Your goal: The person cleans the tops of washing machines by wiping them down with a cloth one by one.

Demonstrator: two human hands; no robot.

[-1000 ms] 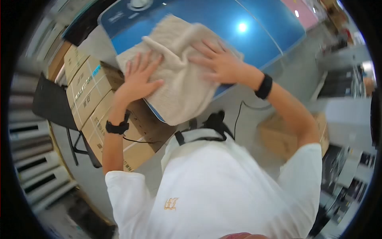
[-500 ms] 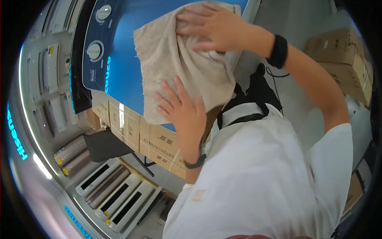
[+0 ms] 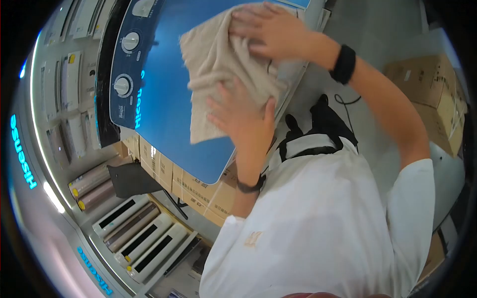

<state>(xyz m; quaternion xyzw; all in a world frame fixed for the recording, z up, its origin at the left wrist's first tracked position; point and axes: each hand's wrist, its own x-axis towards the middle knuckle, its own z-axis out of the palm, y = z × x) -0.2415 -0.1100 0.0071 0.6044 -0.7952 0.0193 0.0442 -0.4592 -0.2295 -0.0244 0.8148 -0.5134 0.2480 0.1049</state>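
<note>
A beige cloth (image 3: 211, 64), wrinkled and bunched in folds, lies on the glossy blue top (image 3: 174, 124) of an appliance. My left hand (image 3: 242, 116) rests on the lower part of the cloth, its fingers spread. On the upper right part, near the appliance's edge, my right hand (image 3: 278, 32) lies flat with its fingers apart. White knobs (image 3: 122, 86) sit on the dark control panel (image 3: 118, 107) at the left end of the top. Each wrist has a black band.
Cardboard boxes (image 3: 198, 191) stand below the appliance, beside a dark chair (image 3: 131, 180). Another carton (image 3: 422, 74) is at the right, near a black cable (image 3: 348, 111) on the floor. White units (image 3: 121, 216) line a rack at the lower left.
The view has turned, bringing the knobs and panel to the left. Since the middle frame, the cloth has bunched up and shifted away from the near corner, uncovering more blue top; both hands remain on it.
</note>
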